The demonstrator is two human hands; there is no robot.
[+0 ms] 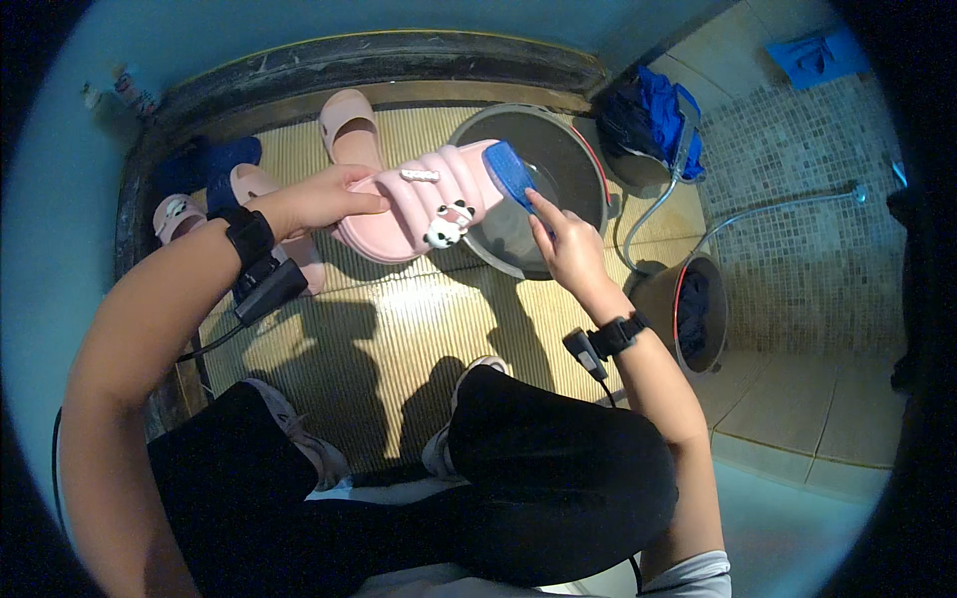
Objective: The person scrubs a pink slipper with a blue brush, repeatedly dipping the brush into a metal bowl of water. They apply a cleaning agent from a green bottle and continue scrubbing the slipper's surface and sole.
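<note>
Bare slatted floor [399, 329] lay open between the knees and the basin [573, 164]; spare pink slippers [349, 125] crowded the left, a bucket [693, 309] blocked the right.

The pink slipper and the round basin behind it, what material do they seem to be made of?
The pink slipper looks like soft moulded foam or rubber: matte, thick, ribbed strap, with small panda charms attached. The round basin looks like metal, probably steel: a grey, dull sheen and a thin rim, though coated plastic cannot be ruled out.
</note>
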